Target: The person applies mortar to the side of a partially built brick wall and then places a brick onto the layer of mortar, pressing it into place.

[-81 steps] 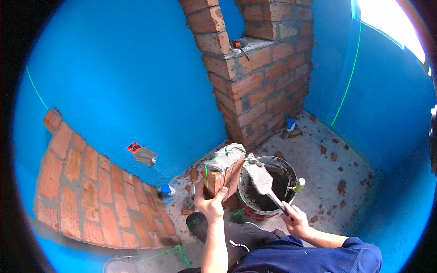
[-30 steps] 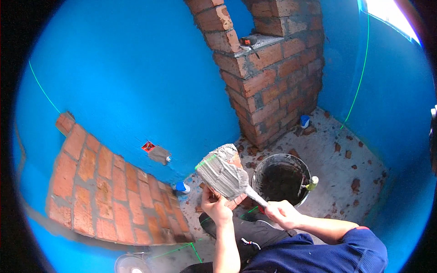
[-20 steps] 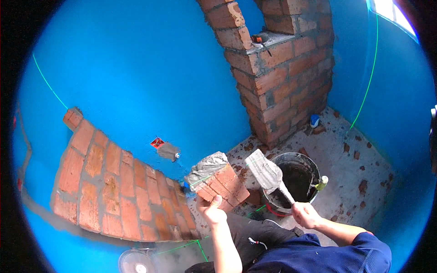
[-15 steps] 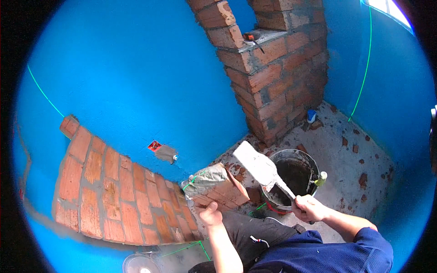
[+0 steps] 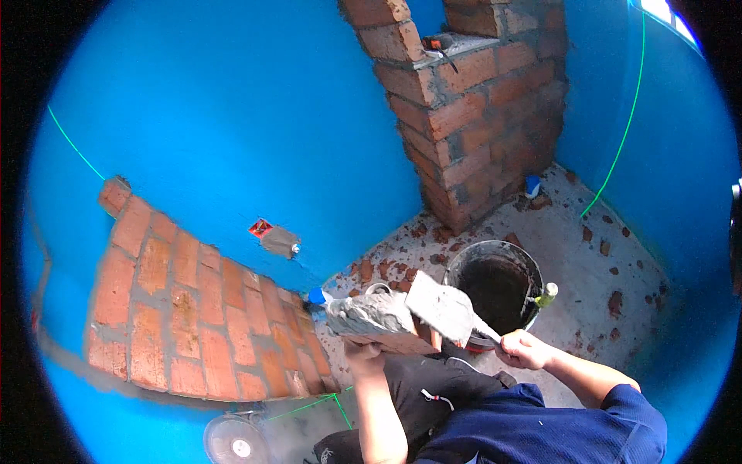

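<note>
My left hand (image 5: 363, 359) is closed around a terracotta brick (image 5: 393, 340), holding it up from below at its near-left side. Wet grey mortar (image 5: 369, 313) covers the brick's upper face. In my right hand (image 5: 527, 350) is the handle of a trowel (image 5: 442, 305). Its broad, mortar-smeared blade lies over the brick's right end; whether it touches cannot be told. Just beyond the trowel, a round bucket (image 5: 495, 243) holds dark grey mortar (image 5: 498, 286). A tool with a yellow-green handle (image 5: 546, 294) hangs at the bucket's right rim.
A low brick wall (image 5: 185, 313) stands left against the blue wall (image 5: 201, 116). At the far side rises a brick pillar (image 5: 464, 131) with an orange-and-black tool (image 5: 437, 43) on its ledge. Brick fragments (image 5: 605, 247) litter the floor. A round disc (image 5: 238, 445) lies at the lower left.
The brick has tipped so its mortared face shows more fully. The trowel blade has moved down and right, from above the bucket's left side onto the brick's right end.
</note>
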`<state>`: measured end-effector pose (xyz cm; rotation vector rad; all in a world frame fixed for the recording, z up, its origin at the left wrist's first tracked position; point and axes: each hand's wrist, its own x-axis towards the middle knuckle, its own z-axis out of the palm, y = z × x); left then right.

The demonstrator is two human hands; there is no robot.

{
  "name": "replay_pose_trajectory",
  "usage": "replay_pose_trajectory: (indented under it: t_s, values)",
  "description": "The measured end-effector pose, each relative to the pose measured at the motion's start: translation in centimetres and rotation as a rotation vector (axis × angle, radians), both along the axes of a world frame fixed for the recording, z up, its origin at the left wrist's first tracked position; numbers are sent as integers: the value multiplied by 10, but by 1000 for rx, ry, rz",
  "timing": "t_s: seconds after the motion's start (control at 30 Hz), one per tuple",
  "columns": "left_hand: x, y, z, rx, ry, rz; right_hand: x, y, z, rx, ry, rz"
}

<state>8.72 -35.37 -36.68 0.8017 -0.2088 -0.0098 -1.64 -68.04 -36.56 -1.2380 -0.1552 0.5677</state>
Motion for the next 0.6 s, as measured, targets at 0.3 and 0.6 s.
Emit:
replay_pose_trajectory:
  t_s: [0.3,0.6]
  values:
    - [-11,38,-3,-11,86,386,-54,-35,-22,-698,548,-229]
    - [-10,14,20,-13,53,423,-150,-67,-133,-841,568,-270]
